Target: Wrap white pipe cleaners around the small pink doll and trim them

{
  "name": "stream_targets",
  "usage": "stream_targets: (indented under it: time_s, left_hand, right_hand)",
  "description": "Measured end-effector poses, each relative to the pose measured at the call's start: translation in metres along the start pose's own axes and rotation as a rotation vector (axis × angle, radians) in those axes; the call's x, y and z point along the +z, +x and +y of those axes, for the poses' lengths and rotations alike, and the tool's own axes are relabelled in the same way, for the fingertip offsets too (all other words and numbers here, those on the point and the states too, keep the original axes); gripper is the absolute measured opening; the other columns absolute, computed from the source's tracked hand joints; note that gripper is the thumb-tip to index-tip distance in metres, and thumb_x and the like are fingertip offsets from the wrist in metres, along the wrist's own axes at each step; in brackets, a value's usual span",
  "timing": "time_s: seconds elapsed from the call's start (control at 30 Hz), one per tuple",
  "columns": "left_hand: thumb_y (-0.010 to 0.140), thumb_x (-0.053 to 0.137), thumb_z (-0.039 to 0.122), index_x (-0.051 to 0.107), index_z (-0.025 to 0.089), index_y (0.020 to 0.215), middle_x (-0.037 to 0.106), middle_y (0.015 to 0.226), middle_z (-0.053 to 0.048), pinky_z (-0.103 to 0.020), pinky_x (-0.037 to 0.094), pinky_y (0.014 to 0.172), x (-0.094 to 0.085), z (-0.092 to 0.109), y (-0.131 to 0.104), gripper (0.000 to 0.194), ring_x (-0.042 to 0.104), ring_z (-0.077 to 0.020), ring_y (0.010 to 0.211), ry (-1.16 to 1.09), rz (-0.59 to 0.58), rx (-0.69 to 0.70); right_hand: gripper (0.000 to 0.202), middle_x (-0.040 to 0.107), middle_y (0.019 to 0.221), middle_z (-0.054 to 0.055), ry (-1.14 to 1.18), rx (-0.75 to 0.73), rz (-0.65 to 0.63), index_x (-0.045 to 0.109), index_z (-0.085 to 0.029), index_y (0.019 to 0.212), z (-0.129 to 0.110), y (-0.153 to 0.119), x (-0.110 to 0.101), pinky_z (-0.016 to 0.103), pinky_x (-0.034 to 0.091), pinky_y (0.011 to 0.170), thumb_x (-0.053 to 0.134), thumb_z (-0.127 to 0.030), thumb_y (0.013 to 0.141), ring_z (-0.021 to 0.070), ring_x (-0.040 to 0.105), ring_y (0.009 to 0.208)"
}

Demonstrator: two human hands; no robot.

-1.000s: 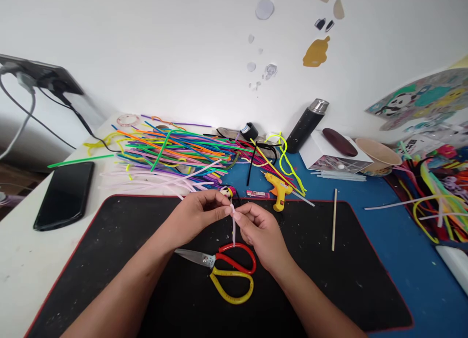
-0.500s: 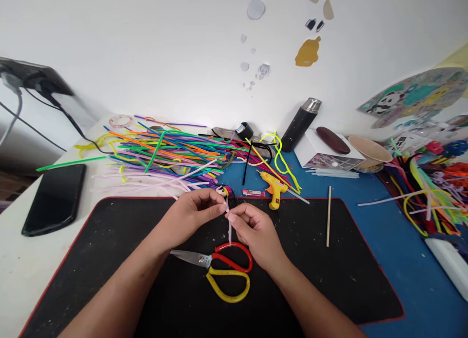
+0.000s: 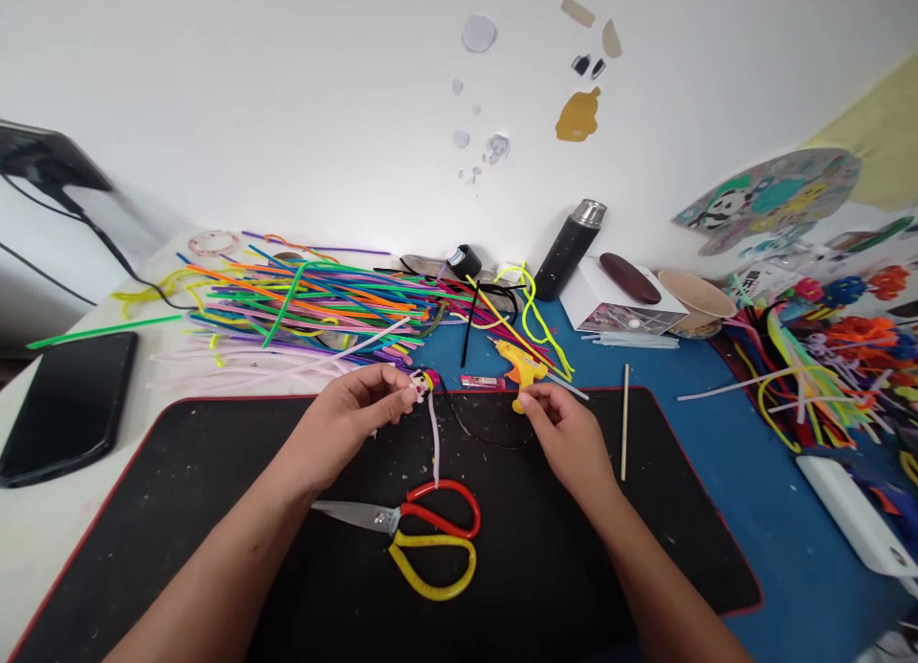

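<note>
I find the left hand (image 3: pixel 355 407) closed in a thumb-and-finger pinch on a small figure's head (image 3: pixel 422 386), held above the far edge of the black mat (image 3: pixel 552 567). A pale strip (image 3: pixel 435 441) hangs beneath the head toward the red handle of the scissors (image 3: pixel 391 519). The right hand (image 3: pixel 574 438) is partly curled, fingertips at the grip of the yellow glue gun (image 3: pixel 521 364); I cannot tell whether it has hold. A wooden stick (image 3: pixel 625 424) lies to its right.
</note>
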State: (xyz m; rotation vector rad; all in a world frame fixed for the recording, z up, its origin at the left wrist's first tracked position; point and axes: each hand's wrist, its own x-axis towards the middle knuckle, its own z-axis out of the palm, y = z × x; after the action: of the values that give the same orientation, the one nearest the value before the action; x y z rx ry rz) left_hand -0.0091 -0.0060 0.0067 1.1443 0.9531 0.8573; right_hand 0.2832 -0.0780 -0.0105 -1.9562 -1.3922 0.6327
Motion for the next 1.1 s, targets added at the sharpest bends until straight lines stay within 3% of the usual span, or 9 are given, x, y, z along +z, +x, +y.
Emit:
stream_targets:
  time_s: [0.23, 0.4, 0.53, 0.73, 0.97, 1.1]
  left_hand:
    - [0.079, 0.087, 0.052, 0.07, 0.02, 0.08, 0.066, 0.075, 0.0, -0.026, 0.043, 0.064, 0.002, 0.001, 0.0, 0.036, 0.055, -0.0149, 0.068, 0.037, -0.007, -0.008]
    - [0.078, 0.087, 0.052, 0.069, 0.02, 0.08, 0.065, 0.074, 0.001, -0.026, 0.043, 0.063, 0.003, 0.002, 0.0, 0.037, 0.055, -0.0148, 0.067, 0.039, -0.004, -0.002]
    - [0.078, 0.087, 0.053, 0.069, 0.02, 0.081, 0.066, 0.075, 0.0, -0.026, 0.043, 0.063, 0.003, 0.003, -0.001, 0.038, 0.056, -0.0149, 0.067, 0.018, -0.019, -0.009]
    - [0.079, 0.086, 0.053, 0.068, 0.02, 0.082, 0.066, 0.074, 0.001, -0.026, 0.042, 0.063, 0.005, 0.005, -0.003, 0.038, 0.055, -0.0144, 0.067, 0.003, -0.035, -0.013]
    - [0.082, 0.087, 0.05, 0.068, 0.019, 0.084, 0.068, 0.076, 0.0, -0.025, 0.043, 0.063, 0.003, 0.001, -0.003, 0.037, 0.057, -0.0134, 0.067, -0.054, -0.062, -0.018]
    - [0.085, 0.087, 0.043, 0.071, 0.018, 0.087, 0.079, 0.097, -0.006, -0.026, 0.05, 0.072, 0.004, -0.004, -0.004, 0.029, 0.069, -0.0163, 0.081, -0.185, -0.111, -0.041]
  right_hand:
    - [0.043, 0.075, 0.088, 0.005, -0.211, 0.042, 0.042, 0.064, -0.024, 0.107, 0.009, 0.02, 0.0, 0.035, 0.045, 0.069, 0.06, -0.065, 0.094, 0.0261, 0.068, 0.073]
    - [0.034, 0.073, 0.094, 0.004, -0.343, 0.036, 0.027, 0.058, -0.025, 0.106, 0.005, 0.031, 0.009, 0.033, 0.039, 0.068, 0.063, -0.057, 0.093, 0.0275, 0.068, 0.081]
    - [0.022, 0.069, 0.085, 0.001, -0.344, 0.043, 0.026, 0.055, -0.027, 0.1, 0.005, 0.036, 0.011, 0.031, 0.035, 0.066, 0.067, -0.042, 0.09, 0.0246, 0.064, 0.074]
    - [0.018, 0.064, 0.075, -0.001, -0.245, 0.048, 0.09, 0.052, -0.027, 0.09, 0.01, 0.038, 0.014, 0.031, 0.034, 0.064, 0.068, -0.033, 0.083, 0.0232, 0.06, 0.068]
    - [0.026, 0.056, 0.073, -0.003, 0.052, 0.035, 0.173, 0.05, -0.026, 0.089, 0.019, 0.023, 0.013, 0.033, 0.044, 0.063, 0.063, -0.048, 0.083, 0.021, 0.057, 0.064]
    - [0.031, 0.051, 0.07, -0.005, 0.227, 0.0, 0.123, 0.047, -0.027, 0.089, 0.004, 0.005, 0.012, 0.029, 0.044, 0.055, 0.066, -0.052, 0.085, 0.0173, 0.05, 0.059]
